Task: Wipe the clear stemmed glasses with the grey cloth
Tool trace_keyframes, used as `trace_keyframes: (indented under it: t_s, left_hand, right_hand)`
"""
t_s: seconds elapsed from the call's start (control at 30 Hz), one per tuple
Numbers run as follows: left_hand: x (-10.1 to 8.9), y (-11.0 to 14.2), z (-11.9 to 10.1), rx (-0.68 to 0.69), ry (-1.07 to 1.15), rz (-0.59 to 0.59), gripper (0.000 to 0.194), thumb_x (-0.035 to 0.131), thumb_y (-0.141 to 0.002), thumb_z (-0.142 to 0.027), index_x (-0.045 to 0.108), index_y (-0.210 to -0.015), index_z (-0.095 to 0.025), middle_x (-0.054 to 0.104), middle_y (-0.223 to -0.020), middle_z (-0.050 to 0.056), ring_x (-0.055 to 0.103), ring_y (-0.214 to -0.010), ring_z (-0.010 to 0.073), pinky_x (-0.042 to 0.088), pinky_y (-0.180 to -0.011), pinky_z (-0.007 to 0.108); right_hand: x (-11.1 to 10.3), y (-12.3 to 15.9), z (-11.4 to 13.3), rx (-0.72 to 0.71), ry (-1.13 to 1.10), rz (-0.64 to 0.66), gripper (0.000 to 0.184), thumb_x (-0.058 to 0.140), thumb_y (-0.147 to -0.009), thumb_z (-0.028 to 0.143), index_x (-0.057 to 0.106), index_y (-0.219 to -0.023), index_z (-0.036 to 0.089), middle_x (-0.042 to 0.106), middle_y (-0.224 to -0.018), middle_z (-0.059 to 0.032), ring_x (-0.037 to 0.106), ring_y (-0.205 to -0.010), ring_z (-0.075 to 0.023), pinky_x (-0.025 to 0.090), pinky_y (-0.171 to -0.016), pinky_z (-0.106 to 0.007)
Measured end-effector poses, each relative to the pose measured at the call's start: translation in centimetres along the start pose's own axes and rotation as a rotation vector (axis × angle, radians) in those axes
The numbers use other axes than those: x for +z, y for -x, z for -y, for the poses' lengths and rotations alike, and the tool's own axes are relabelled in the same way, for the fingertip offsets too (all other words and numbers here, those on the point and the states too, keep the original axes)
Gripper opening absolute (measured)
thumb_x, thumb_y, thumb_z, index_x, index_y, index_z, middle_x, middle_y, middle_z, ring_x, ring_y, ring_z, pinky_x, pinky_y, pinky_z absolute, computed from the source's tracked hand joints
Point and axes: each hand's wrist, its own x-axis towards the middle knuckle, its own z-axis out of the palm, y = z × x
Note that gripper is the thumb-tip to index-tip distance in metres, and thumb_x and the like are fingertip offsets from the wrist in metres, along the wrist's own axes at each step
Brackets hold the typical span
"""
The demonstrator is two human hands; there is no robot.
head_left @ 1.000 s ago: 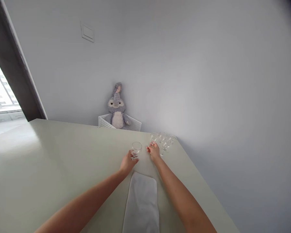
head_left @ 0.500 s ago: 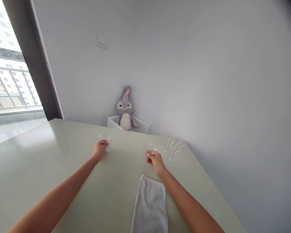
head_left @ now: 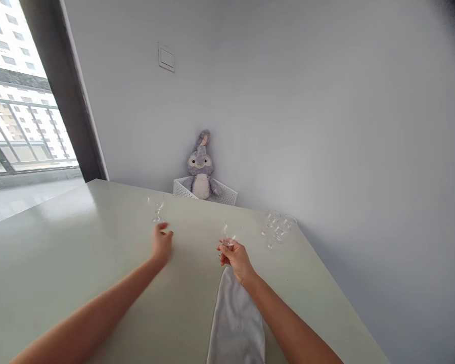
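Note:
My right hand grips a clear stemmed wine glass low, near its stem, with the bowl upward. Just behind the knuckles starts a grey-white cloth, lying lengthwise towards me. On the left, a second clear stemmed glass stands upright on the table. Nearer to me than its foot is my left hand, slightly blurred, thumb and fingers apart with nothing between them.
Several more stemmed glasses stand close together at the table's far right corner. Behind the pale table, a grey plush toy sits in a white perforated basket. Grey walls meet behind it; a window is at left.
My left hand has let go of the left glass and drawn back towards me. My right hand has brought its glass nearer and a little to the left.

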Motion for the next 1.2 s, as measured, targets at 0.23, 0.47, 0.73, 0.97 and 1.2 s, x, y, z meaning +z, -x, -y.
trace_keyframes:
  t_s: [0.23, 0.47, 0.73, 0.97, 1.2]
  left_hand:
    - [3.0, 11.0, -3.8, 0.095, 0.223, 0.794, 0.041, 0.05, -0.074, -0.044, 0.06, -0.103, -0.017, 0.047, -0.049, -0.004, 0.048, -0.05, 0.0126, 0.039, -0.054, 0.026]
    - [1.9, 6.7, -3.2, 0.156, 0.094, 0.423, 0.041, 0.06, -0.062, -0.048, 0.064, -0.089, -0.017, 0.059, -0.063, 0.0, 0.054, -0.061, 0.0159, 0.039, -0.057, 0.026]
    - [-4.3, -1.5, 0.9, 0.062, 0.066, 0.157, 0.042, 0.057, -0.064, -0.051, 0.061, -0.091, -0.019, 0.06, -0.077, 0.003, 0.053, -0.073, 0.0169, 0.039, -0.064, 0.027]
    - [-6.1, -4.3, 2.3, 0.039, 0.003, 0.081, 0.039, 0.059, -0.062, -0.05, 0.061, -0.087, -0.02, 0.055, -0.066, 0.001, 0.046, -0.06, 0.015, 0.035, -0.055, 0.028]
    - [-5.9, -6.4, 2.2, 0.028, -0.03, 0.069, 0.035, 0.06, -0.062, -0.042, 0.061, -0.087, -0.019, 0.055, -0.066, 0.001, 0.045, -0.056, 0.0135, 0.033, -0.052, 0.026]
  right_hand:
    - [2.7, 0.5, -0.4, -0.123, 0.187, 0.147, 0.051, 0.054, -0.07, 0.025, 0.046, -0.12, 0.017, 0.055, -0.051, 0.0052, 0.052, -0.04, -0.0112, 0.042, -0.036, -0.021]
    - [-3.0, 1.0, -0.6, -0.188, 0.178, -0.143, 0.039, 0.053, -0.065, 0.021, 0.054, -0.104, 0.02, 0.061, -0.09, -0.0028, 0.057, -0.048, -0.0092, 0.043, -0.04, -0.021]
    - [-15.9, -1.3, -1.1, -0.127, 0.003, -0.807, 0.047, 0.06, -0.052, 0.019, 0.047, -0.097, 0.022, 0.056, -0.094, -0.0027, 0.056, -0.056, -0.0091, 0.044, -0.046, -0.021]
    - [-16.8, -3.5, -1.5, -0.07, -0.02, -0.64, 0.047, 0.07, -0.046, 0.019, 0.054, -0.09, 0.021, 0.057, -0.102, -0.0058, 0.06, -0.062, -0.0129, 0.049, -0.049, -0.024]
    - [-15.6, -4.1, -2.2, -0.071, -0.009, -0.584, 0.038, 0.071, -0.049, 0.025, 0.057, -0.083, 0.018, 0.06, -0.085, -0.0024, 0.057, -0.059, -0.011, 0.048, -0.049, -0.022]
